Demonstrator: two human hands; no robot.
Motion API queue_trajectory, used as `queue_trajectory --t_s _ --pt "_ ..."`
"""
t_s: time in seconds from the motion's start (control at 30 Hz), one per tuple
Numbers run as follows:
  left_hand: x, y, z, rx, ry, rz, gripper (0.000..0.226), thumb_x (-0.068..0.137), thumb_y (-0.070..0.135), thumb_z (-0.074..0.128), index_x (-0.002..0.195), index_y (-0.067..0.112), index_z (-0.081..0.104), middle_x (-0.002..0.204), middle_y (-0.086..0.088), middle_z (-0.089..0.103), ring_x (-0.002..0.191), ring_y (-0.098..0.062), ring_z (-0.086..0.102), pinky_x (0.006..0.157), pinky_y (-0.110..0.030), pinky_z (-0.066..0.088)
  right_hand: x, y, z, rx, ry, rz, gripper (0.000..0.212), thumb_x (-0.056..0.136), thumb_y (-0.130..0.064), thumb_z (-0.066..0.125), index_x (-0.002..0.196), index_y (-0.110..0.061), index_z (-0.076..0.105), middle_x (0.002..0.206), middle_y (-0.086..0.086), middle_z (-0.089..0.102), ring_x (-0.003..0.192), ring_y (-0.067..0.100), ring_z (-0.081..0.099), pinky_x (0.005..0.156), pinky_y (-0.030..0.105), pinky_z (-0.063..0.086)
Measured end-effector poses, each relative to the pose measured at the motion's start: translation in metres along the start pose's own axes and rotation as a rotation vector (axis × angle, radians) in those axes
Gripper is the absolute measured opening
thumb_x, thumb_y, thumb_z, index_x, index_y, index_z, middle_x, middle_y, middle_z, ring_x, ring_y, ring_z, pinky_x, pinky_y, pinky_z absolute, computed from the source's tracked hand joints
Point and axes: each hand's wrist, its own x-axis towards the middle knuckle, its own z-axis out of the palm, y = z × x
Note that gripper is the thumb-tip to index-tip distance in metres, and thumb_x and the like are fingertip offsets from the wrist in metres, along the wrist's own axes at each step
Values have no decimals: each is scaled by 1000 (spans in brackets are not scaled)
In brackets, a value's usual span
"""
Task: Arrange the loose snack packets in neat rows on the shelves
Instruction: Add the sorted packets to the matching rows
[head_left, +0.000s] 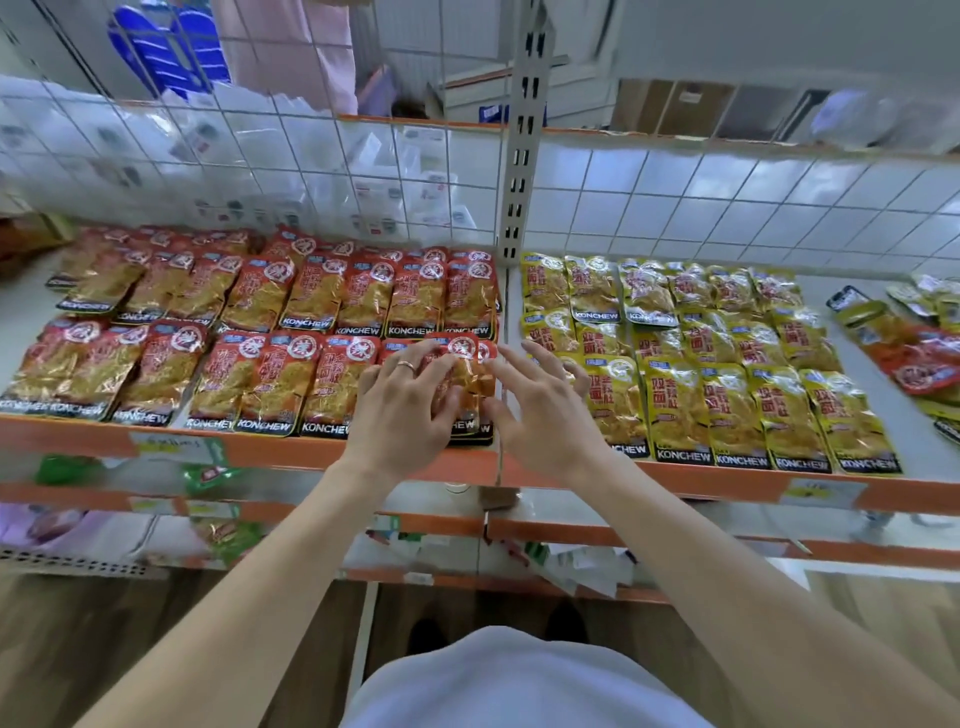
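Red KONCHEW snack packets (270, 374) lie in overlapping rows on the left shelf (156, 441). Yellow-green packets (727, 395) fill rows on the right shelf (727, 478). My left hand (410, 410) rests with spread fingers on the red packet at the right end of the front row (465, 358). My right hand (540, 400) hovers beside it at the shelf divider, fingers straight and spread, its thumb touching that packet's right edge. A loose heap of mixed packets (914, 343) lies at the far right.
A slotted metal upright (519, 156) splits the two shelf bays. A wire grid back panel (260, 171) stands behind the packets, with white packets beyond it. Lower shelves (218, 525) hold green and white packets. Wooden floor lies below.
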Motion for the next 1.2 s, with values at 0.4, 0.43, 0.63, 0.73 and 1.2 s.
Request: queue_trajectory --t_s 0.4,0.43,0.63,0.73,1.2 --pt "2 -10 -2 -30 -24 60 48 95 47 41 134 25 59 148 3 49 131 -23 46 104 -46 30 -8 3 -10 5 77 94 47 99 -32 52 146 -33 44 158 -9 34 150 14 16 116 55 8" --pt "3 -9 -3 -41 -23 61 49 95 47 41 134 24 59 149 3 48 132 -23 45 104 -46 30 -10 4 -12 0 87 102 47 99 -32 52 145 -32 45 158 -9 34 150 14 16 116 56 9" --pt "13 15 -4 -106 12 160 44 96 41 51 135 21 57 151 -1 47 137 -25 42 108 -46 26 -25 16 -29 -6 184 156 46 98 -30 51 144 -31 47 156 -8 38 149 16 21 115 56 14" --pt "17 38 0 -101 21 182 50 94 46 47 136 21 57 151 0 46 138 -25 41 108 -48 29 -37 28 -43 25 217 167 46 97 -29 52 143 -28 50 155 -4 40 148 19 23 114 59 19" --pt "24 251 64 -59 6 365 57 93 48 38 140 20 54 152 -2 45 137 -25 38 106 -48 28 -144 201 -152 -36 371 272 49 93 -29 50 141 -24 53 154 -3 43 146 20 28 111 53 18"
